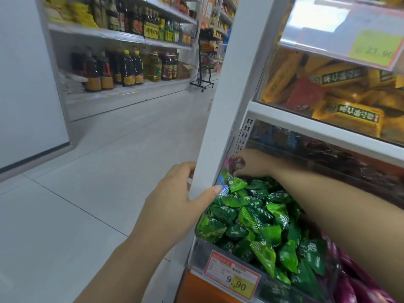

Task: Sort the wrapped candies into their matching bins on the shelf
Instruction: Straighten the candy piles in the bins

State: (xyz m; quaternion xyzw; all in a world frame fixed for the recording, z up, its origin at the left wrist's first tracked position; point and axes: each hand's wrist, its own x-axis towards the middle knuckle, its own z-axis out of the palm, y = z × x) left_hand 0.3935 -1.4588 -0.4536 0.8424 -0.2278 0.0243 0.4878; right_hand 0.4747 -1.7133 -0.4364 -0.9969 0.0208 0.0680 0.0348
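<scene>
Nearest the viewer, the left hand (175,200) grips the white post (218,106) at the shelf's end. Its fingers curl round the far side and the thumb lies across the front edge, its tip touching a blue candy (222,187) at the corner of the bin (197,234). Whether the thumb pins that candy or merely rests against it cannot be told. The right hand (253,165) reaches across into the bin's back left corner, where its fingertips pinch a pink candy (234,163); nothing else shows in that hand. The bin is heaped with green candies (251,217) and carries a price tag (232,276) on its front. Purple candies (354,285) lie in the neighbouring bin to the right, partly under the forearm. Assessment: two strays, pink and blue, sit among the green stock and are not yet out. Risks noted: the hold on the pink candy looks to be fingertips only, so it may slip and bury itself among the green ones. The forearm passes low over the heap and could drag green candies over the front lip or into the purple bin on withdrawal. The blue candy sits at the very edge by the post and could drop to the floor if the thumb shifts.
</scene>
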